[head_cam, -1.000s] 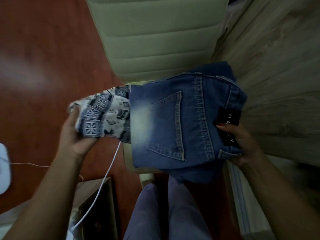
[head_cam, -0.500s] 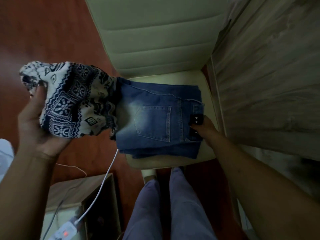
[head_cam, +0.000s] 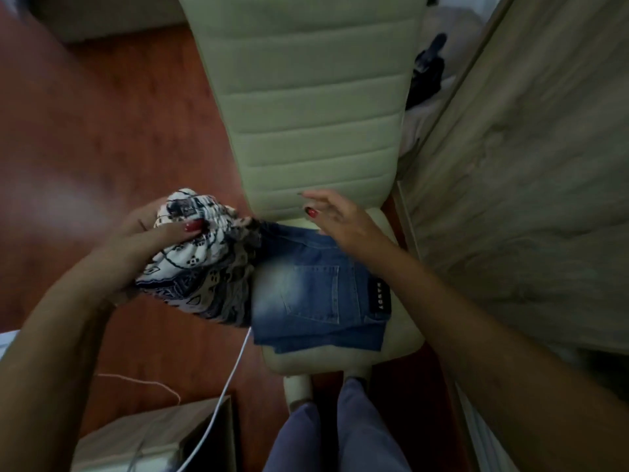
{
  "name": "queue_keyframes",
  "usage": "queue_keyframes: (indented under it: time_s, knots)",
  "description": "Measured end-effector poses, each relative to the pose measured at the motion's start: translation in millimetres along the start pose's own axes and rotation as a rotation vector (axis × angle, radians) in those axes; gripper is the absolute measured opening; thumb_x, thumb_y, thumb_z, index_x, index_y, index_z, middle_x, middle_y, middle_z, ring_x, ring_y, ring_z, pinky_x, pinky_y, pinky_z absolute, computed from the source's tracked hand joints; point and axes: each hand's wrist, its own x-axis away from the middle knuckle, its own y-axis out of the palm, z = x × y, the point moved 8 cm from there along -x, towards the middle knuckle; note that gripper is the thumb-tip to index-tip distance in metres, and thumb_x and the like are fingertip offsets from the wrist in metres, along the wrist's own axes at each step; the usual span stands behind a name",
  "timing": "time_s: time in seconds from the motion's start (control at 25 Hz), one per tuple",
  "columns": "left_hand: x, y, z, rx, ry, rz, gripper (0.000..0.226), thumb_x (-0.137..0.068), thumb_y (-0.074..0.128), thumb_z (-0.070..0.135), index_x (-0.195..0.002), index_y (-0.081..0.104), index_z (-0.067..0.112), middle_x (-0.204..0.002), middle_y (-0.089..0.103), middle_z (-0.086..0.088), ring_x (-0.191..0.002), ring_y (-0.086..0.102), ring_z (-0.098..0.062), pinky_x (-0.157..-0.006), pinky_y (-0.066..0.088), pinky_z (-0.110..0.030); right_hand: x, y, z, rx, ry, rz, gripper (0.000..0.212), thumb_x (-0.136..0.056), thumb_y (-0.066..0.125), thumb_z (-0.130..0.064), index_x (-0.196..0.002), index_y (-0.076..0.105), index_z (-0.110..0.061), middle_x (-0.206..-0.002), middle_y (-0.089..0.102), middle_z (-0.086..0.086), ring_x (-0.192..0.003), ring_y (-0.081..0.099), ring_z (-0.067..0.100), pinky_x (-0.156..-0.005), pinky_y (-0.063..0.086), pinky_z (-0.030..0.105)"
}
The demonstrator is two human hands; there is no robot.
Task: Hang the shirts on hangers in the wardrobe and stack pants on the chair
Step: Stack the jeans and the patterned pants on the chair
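Observation:
Folded blue jeans (head_cam: 316, 298) lie flat on the seat of a cream padded chair (head_cam: 306, 107), back pocket and black label facing up. My left hand (head_cam: 143, 243) grips a bunched black-and-white patterned garment (head_cam: 204, 264), held at the chair's left edge and touching the jeans' left side. My right hand (head_cam: 337, 219) hovers open above the far end of the jeans, fingers spread, holding nothing.
A wood-grain wardrobe panel (head_cam: 527, 182) stands close on the right. A white cable (head_cam: 224, 390) runs down over a box (head_cam: 153, 434) at lower left. Red-brown floor (head_cam: 102, 131) lies to the left. My legs (head_cam: 340, 430) stand against the chair's front.
The jeans went from held in both hands to lying on the seat. My right hand let go of their label end and lifted toward the backrest. My left hand brought the patterned garment in.

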Motion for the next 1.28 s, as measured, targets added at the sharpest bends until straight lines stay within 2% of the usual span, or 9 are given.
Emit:
queue_keyframes:
  time_s: [0.16,0.28,0.36,0.48,0.56,0.76,0.92,1.04,1.28]
  knots:
    - [39.2,7.3,124.8,-0.224,0.167,-0.079,0.030,-0.085,0.062,0.007,-0.115,0.062,0.008,-0.105,0.072,-0.017,-0.096,0.070,-0.033,-0.081,0.058,-0.039,6.8,23.3,-123.6,0.190,-0.249,-0.167,0.046,-0.090,0.053,-0.001,-0.133,0.048,-0.018,-0.123,0.052,-0.003,-0.096,0.049,-0.018,-0.084,0.041,0.004]
    - [75.3,27.4,216.9,-0.439,0.367,-0.285,0.021,-0.081,0.067,0.011,-0.102,0.065,0.010,-0.092,0.074,-0.011,-0.080,0.071,-0.019,-0.065,0.057,-0.026,25.0,34.7,-189.4,0.389,-0.372,-0.258,0.058,-0.085,0.058,-0.004,-0.139,0.039,-0.018,-0.128,0.040,-0.003,-0.111,0.041,-0.007,-0.083,0.036,-0.001]
    - [95.7,27.7,260.1,-0.643,0.489,-0.307,0.020,-0.082,0.072,0.021,-0.098,0.065,0.011,-0.089,0.071,-0.010,-0.079,0.069,-0.021,-0.065,0.056,-0.030,32.5,34.5,-220.3,0.514,-0.399,-0.294,0.064,-0.084,0.064,-0.010,-0.141,0.035,-0.016,-0.133,0.036,0.005,-0.123,0.036,0.013,-0.093,0.037,0.009]
    - [119.4,19.2,301.2,-0.777,0.649,-0.261,0.019,-0.080,0.074,0.030,-0.095,0.065,0.023,-0.089,0.070,0.006,-0.081,0.067,-0.007,-0.070,0.052,-0.019,39.3,20.9,-246.4,0.745,-0.416,-0.267,0.072,-0.079,0.071,-0.023,-0.141,0.035,-0.024,-0.141,0.033,0.005,-0.132,0.030,0.021,-0.112,0.028,0.034]
    - [132.4,10.1,316.5,-0.800,0.730,-0.185,0.024,-0.079,0.071,0.043,-0.093,0.064,0.026,-0.090,0.069,0.007,-0.082,0.067,-0.005,-0.070,0.054,-0.021,47.3,6.7,-251.0,0.762,-0.370,-0.256,0.071,-0.081,0.070,-0.024,-0.142,0.035,-0.024,-0.146,0.036,0.004,-0.134,0.031,0.016,-0.115,0.024,0.034]
    - [139.9,-30.5,325.6,-0.755,0.794,0.078,0.052,-0.069,0.064,0.069,-0.091,0.063,0.021,-0.087,0.066,-0.001,-0.076,0.065,-0.016,-0.064,0.052,-0.030,72.5,-36.9,-236.9,0.641,-0.229,-0.139,0.062,-0.084,0.068,-0.018,-0.138,0.038,-0.021,-0.132,0.051,0.000,-0.118,0.051,0.014,-0.100,0.044,0.031]
    - [125.2,-54.1,312.6,-0.777,0.745,0.307,0.019,-0.076,0.074,0.038,-0.076,0.057,0.028,-0.064,0.060,0.017,-0.052,0.050,0.002,-0.047,0.033,-0.013,85.4,-76.4,-251.4,0.748,-0.259,0.017,0.048,-0.080,0.063,-0.019,-0.127,0.052,-0.016,-0.122,0.055,-0.003,-0.109,0.053,0.014,-0.095,0.044,0.031]
    - [110.3,-65.0,294.5,-0.842,0.686,0.457,0.030,-0.078,0.075,0.028,-0.064,0.050,0.025,-0.051,0.046,0.006,-0.047,0.039,-0.002,-0.047,0.029,-0.019,96.5,-94.0,-279.6,0.821,-0.328,0.135,0.039,-0.075,0.060,-0.025,-0.113,0.060,-0.014,-0.108,0.060,0.006,-0.093,0.056,0.018,-0.083,0.048,0.037]
    - [134.0,-57.9,309.2,-0.994,0.879,0.414,0.025,-0.077,0.076,0.016,-0.072,0.051,0.019,-0.062,0.053,0.010,-0.057,0.050,0.001,-0.053,0.035,-0.015,113.5,-123.0,-306.3,0.753,-0.295,0.272,0.030,-0.074,0.070,-0.019,-0.101,0.060,-0.024,-0.084,0.064,0.002,-0.071,0.060,0.021,-0.068,0.050,0.037]
